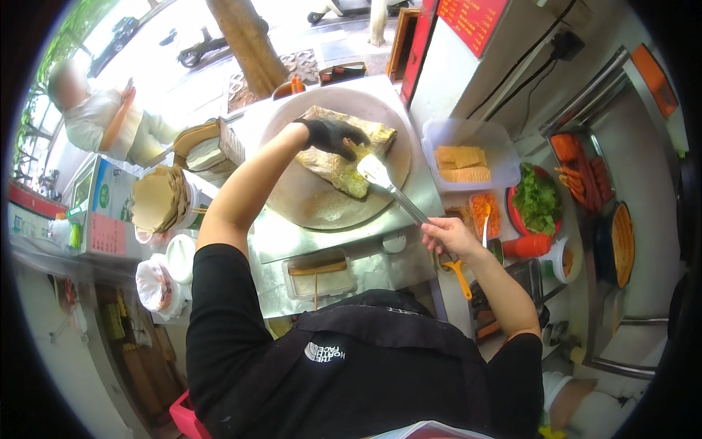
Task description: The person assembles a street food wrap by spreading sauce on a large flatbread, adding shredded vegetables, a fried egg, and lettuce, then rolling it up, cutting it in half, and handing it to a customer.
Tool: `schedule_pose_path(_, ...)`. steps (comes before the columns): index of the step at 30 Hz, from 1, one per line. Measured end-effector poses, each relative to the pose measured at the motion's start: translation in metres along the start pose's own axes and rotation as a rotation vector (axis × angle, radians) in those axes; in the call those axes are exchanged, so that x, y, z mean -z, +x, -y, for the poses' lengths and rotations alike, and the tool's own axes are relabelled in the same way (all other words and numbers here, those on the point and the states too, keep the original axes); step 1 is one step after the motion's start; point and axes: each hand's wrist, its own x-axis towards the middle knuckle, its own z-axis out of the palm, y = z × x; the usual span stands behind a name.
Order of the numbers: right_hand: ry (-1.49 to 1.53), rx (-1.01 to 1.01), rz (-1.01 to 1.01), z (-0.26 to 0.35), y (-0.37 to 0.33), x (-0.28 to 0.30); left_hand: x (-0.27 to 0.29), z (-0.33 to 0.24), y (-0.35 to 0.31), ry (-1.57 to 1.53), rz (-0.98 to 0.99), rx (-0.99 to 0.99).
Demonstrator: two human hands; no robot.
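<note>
A folded crepe (319,162), browned and yellow with egg, lies on a large round griddle (292,208). My left hand (335,137), in a black glove, reaches over the crepe, its curled fingers gripping the crepe near the middle. In my bare right hand (450,238) is the grey handle of a spatula (401,196). Its pale blade rests against the crepe's right part, just below my gloved fingers. Part of the crepe is hidden under the glove and blade.
Right of the griddle stand a clear tub (468,135) of golden crackers, shredded carrot (485,212), lettuce (537,201) and a red bottle (528,246). An orange-handled tool (459,279) lies near my right forearm. Paper bags (157,197) stand at left. Beyond them is a person (110,117).
</note>
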Motion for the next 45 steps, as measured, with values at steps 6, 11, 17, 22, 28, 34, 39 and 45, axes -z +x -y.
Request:
schedule_pose_path(6, -0.068, 0.038, -0.028, 0.03, 0.004, 0.029, -0.013, -0.01, 0.011, 0.324, -0.332, -0.049)
schedule_pose_path(11, -0.266, 0.247, -0.295, 0.066, 0.051, 0.066, -0.019, -0.012, 0.02, 0.412, -0.405, -0.008)
schedule_pose_path(17, -0.366, 0.152, -0.227, 0.068, 0.076, 0.063, -0.023, -0.026, 0.014, 0.478, -0.367, 0.053)
schedule_pose_path(22, -0.425, 0.113, -0.197, 0.062, 0.033, 0.036, -0.033, -0.02, -0.021, 0.428, -0.295, -0.045)
schedule_pose_path(28, -0.492, 0.02, -0.12, 0.055, -0.023, 0.001, -0.075, -0.01, -0.087, 0.561, -0.278, -0.126)
schedule_pose_path(34, -0.943, 0.388, -0.183, 0.093, -0.013, 0.01, -0.123, -0.023, -0.111, 0.624, -0.506, -0.025)
schedule_pose_path(39, -1.137, 0.597, 0.018, 0.136, 0.062, -0.02, -0.153, -0.054, -0.105, 0.595, -0.563, 0.312)
schedule_pose_path(45, -1.219, 0.562, 0.234, 0.126, 0.127, -0.019, -0.166, -0.057, -0.105, 0.516, -0.71, 0.339)
